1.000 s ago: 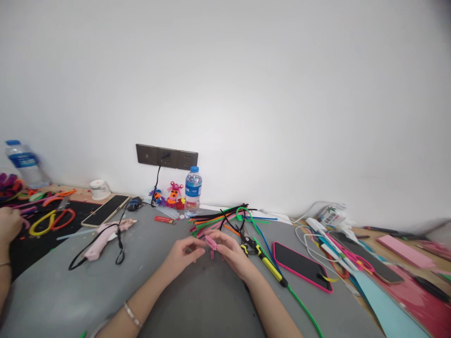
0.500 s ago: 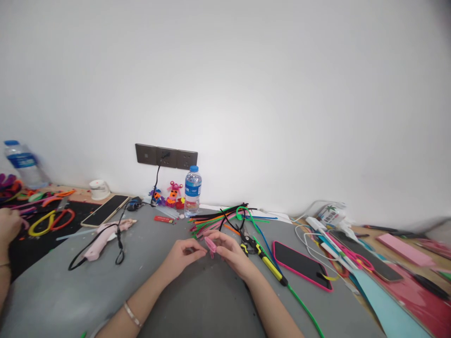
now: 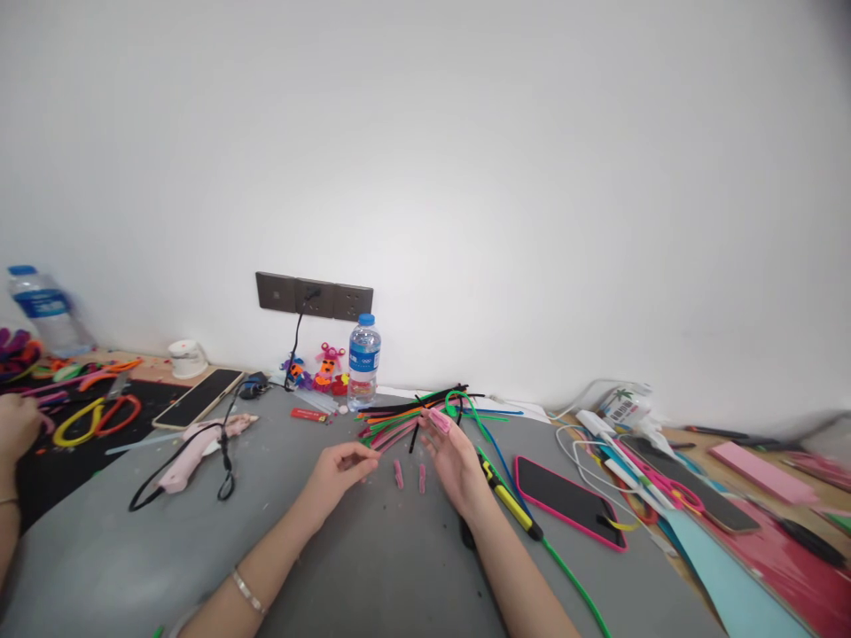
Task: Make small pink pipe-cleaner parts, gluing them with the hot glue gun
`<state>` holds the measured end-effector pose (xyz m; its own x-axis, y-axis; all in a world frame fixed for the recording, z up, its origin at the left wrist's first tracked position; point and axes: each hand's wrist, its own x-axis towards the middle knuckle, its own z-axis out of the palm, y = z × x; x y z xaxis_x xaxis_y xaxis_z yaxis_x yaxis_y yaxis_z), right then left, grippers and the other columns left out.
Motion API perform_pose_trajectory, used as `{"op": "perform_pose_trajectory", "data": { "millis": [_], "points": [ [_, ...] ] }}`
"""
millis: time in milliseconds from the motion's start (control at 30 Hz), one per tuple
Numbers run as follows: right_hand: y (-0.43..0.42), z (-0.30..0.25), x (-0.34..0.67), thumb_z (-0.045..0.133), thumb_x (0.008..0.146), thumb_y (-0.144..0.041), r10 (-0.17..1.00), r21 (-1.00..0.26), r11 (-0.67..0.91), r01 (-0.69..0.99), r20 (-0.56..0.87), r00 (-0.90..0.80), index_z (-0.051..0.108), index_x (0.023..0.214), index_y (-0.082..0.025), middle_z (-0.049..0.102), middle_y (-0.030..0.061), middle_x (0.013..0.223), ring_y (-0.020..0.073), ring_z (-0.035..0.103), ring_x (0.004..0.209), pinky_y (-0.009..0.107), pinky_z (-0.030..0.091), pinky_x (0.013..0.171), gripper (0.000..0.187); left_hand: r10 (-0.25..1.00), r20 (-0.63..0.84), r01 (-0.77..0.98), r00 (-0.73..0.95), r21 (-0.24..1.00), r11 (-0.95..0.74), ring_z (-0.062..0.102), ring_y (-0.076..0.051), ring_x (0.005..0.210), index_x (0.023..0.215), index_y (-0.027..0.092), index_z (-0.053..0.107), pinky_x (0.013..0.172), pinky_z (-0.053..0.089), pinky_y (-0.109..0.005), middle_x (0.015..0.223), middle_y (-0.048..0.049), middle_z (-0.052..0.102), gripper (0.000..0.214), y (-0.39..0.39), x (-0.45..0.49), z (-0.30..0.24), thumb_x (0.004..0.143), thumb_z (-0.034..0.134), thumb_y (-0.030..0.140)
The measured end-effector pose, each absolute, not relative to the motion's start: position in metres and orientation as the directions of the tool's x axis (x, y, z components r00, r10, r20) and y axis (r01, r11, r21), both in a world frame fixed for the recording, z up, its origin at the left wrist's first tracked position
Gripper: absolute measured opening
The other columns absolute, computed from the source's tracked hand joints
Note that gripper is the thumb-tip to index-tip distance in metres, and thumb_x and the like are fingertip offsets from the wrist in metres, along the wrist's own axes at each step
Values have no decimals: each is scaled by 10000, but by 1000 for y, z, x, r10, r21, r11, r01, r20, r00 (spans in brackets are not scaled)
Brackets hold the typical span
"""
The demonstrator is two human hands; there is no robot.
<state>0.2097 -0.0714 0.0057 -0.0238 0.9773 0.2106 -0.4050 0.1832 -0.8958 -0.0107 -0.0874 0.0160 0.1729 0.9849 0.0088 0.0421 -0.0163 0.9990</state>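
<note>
My right hand (image 3: pixel 456 465) is raised over the mat, its fingers closed on a short folded piece of pink pipe cleaner (image 3: pixel 439 420). Two similar small pink pieces (image 3: pixel 398 474) lie side by side on the grey mat (image 3: pixel 372 549) between my hands. To their left hovers my left hand (image 3: pixel 340 471), thumb and fingertips pinched together; what is between them, if anything, I cannot make out. Behind both hands a bundle of coloured pipe cleaners (image 3: pixel 392 427) fans out. Pliers with yellow and black handles (image 3: pixel 509 503) are partly hidden behind my right hand.
A water bottle (image 3: pixel 364 361) stands at the back by small pipe cleaner figures (image 3: pixel 326 368). Left lie a pink glue gun (image 3: pixel 192 456), a phone (image 3: pixel 199 399) and scissors (image 3: pixel 99 420); another person's hand (image 3: pixel 19 425) is there. A pink-cased phone (image 3: pixel 570 501) lies right.
My right hand has moved up and away from my left with its pink piece, which my hands had between them. Two pink pieces on the mat are now uncovered.
</note>
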Motion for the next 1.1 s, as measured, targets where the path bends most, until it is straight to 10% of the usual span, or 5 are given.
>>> {"op": "perform_pose_trajectory", "data": {
  "millis": [1100],
  "points": [
    [-78,13,203,722,753,-517,979,-892,121,-436,179,-95,698,1050,-264,660,88,1242,308,584,1168,434,479,904,391,968,-23,-75,251,996,43,446,-107,564,928,153,733,599,428,-230,569,64,419,394,-92,-11,18,775,673,512]
  ]
}}
